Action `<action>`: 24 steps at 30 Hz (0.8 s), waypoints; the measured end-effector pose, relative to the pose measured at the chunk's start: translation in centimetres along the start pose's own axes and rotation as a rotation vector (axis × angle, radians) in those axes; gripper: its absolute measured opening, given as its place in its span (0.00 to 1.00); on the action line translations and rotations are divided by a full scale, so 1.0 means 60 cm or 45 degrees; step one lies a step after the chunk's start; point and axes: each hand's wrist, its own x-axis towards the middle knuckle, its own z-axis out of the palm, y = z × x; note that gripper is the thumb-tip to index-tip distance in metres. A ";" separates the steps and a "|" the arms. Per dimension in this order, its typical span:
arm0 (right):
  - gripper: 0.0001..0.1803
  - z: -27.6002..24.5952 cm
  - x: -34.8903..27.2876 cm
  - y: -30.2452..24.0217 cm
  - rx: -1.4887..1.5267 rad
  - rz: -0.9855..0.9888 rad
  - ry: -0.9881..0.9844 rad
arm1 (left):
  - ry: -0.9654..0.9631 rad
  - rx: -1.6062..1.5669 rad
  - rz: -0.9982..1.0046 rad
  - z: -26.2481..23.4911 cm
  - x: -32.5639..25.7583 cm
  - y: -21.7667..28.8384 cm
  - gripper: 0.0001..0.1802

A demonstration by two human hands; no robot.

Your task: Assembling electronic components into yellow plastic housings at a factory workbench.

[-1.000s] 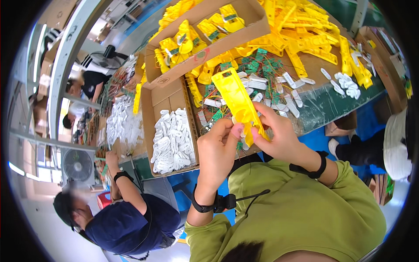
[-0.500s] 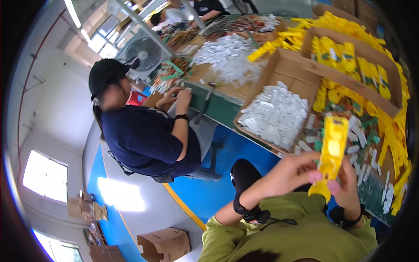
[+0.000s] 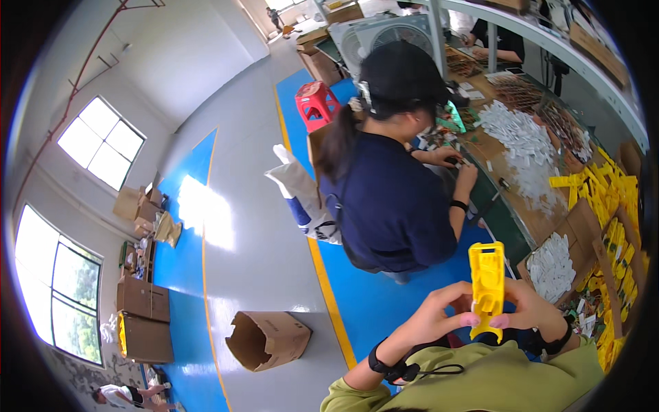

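Observation:
A long yellow plastic housing (image 3: 488, 285), moulded with hollows on the side facing me, stands nearly upright in front of my body. My left hand (image 3: 449, 309) pinches its lower left edge with thumb and fingers. From the other side my right hand (image 3: 525, 307) grips it, thumb near the bottom end. Both thumbs press close together on the lower part. Beyond and to the right, a box of small white plastic parts (image 3: 551, 269) sits at the table edge, with yellow housings (image 3: 621, 254) heaped beside it.
A co-worker in a dark blue shirt (image 3: 391, 199) works at the table (image 3: 518, 237) ahead of me. An open cardboard box (image 3: 292, 343) stands on the floor at left. Beyond are a red stool (image 3: 316, 105), a fan (image 3: 395, 44) and loose white parts (image 3: 522, 144).
My view has swung left, so the table and co-worker appear farther right. The yellow housing stays in both hands and now stands straighter, with its hollow side showing more squarely.

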 end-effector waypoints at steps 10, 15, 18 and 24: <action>0.34 0.086 0.207 -0.124 0.410 0.031 -0.377 | 0.407 0.007 -0.020 -0.137 -0.063 0.140 0.20; 0.31 0.087 0.261 -0.110 0.620 0.014 -0.580 | 0.474 -0.064 -0.149 -0.170 -0.067 0.154 0.20; 0.30 0.111 0.317 -0.111 0.574 -0.025 -0.632 | 0.644 -0.140 -0.090 -0.201 -0.084 0.139 0.21; 0.25 0.203 0.426 -0.092 0.369 0.019 -0.675 | 0.806 -0.098 -0.140 -0.296 -0.165 0.149 0.20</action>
